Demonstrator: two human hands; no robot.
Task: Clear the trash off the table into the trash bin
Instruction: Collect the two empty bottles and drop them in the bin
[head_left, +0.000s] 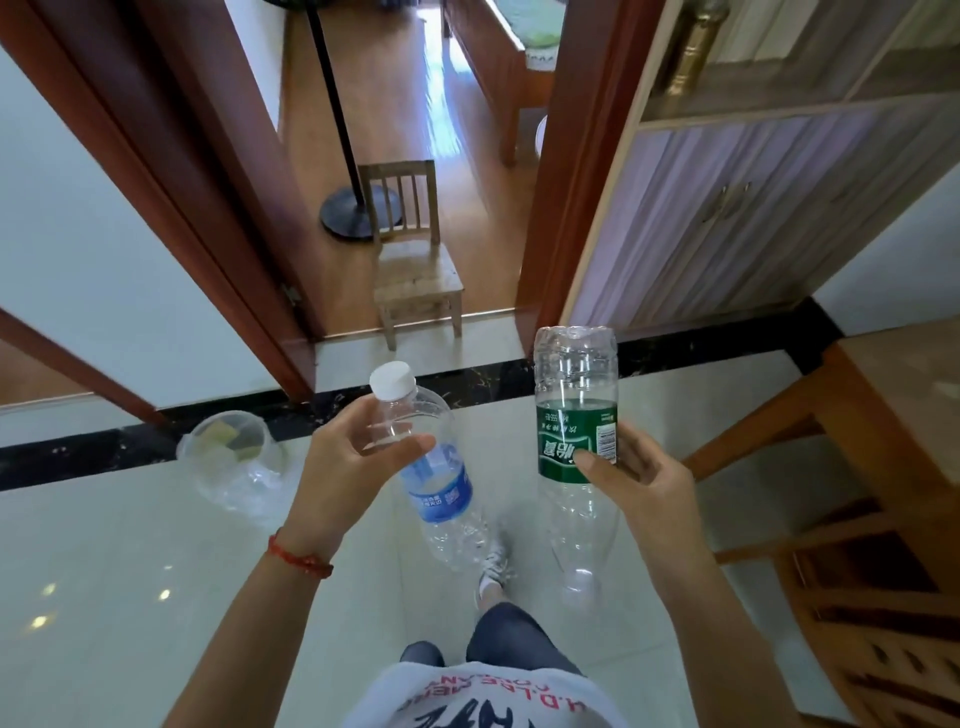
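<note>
My left hand (343, 462) grips an empty clear bottle with a blue label (441, 493) near its white-capped neck; the bottle slants down to the right. My right hand (639, 483) holds an empty clear bottle with a green label (576, 436) upside down, its base pointing up. Both bottles hang above the tiled floor in front of me. A clear-lined trash bin (228, 457) stands on the floor to the left of my left hand, with some trash inside.
A wooden table (883, 395) and a wooden chair (852, 613) stand at the right. Ahead, an open doorway holds a small wooden chair (415, 270) and a floor-fan base (353, 208). A cabinet (753, 208) stands at the right rear. My shoe (493, 566) is on the floor below.
</note>
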